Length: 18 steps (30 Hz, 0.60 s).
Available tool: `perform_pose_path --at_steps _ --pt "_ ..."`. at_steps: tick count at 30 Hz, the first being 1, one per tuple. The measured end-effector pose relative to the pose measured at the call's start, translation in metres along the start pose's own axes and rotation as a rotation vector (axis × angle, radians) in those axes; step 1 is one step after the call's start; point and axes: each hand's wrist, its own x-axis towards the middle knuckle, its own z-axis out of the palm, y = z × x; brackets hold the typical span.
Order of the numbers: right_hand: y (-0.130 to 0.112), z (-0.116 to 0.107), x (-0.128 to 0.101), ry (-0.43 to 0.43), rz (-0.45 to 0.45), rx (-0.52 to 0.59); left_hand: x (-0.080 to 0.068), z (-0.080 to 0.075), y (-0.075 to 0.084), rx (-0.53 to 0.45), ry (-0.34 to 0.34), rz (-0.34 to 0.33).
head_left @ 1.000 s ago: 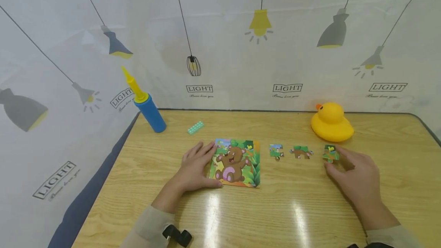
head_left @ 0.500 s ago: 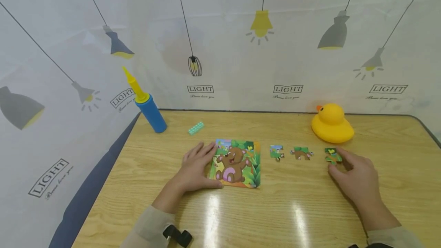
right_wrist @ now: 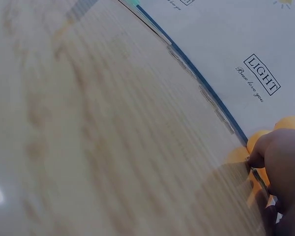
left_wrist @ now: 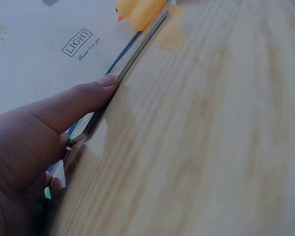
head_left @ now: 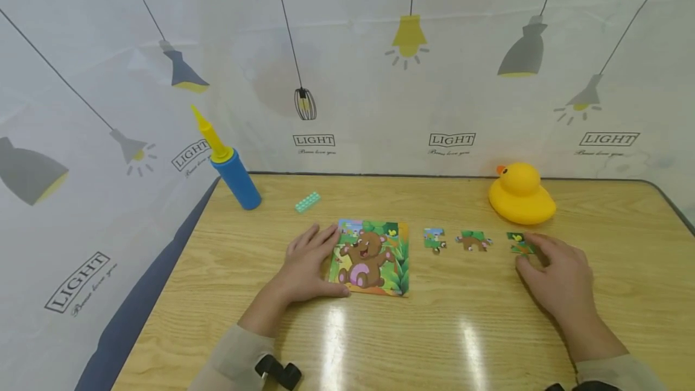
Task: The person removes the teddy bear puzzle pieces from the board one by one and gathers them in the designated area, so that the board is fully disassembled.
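A green puzzle piece [head_left: 518, 244] sat right at the tips of the right-hand grip [head_left: 564, 279], on its left side, pinched between thumb and finger. It looked nearly square. The left-hand grip [head_left: 309, 264] was far off, thumb spread wide, touching the bear puzzle [head_left: 371, 258]. A brown piece [head_left: 474, 240] and a blue piece [head_left: 433, 239] lay between.

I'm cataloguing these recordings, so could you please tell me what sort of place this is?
Probably an indoor play or filming corner: a wood-grain table before a lamp-print backdrop, with a bear puzzle and a yellow duck on it.
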Motion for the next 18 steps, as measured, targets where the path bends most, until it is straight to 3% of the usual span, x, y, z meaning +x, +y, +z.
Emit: perform_pose_path --at_steps 18 --pt "-0.0013 0.0021 0.0024 -0.013 0.001 -0.067 -0.0006 0.0008 0.0016 0.004 0.01 0.004"
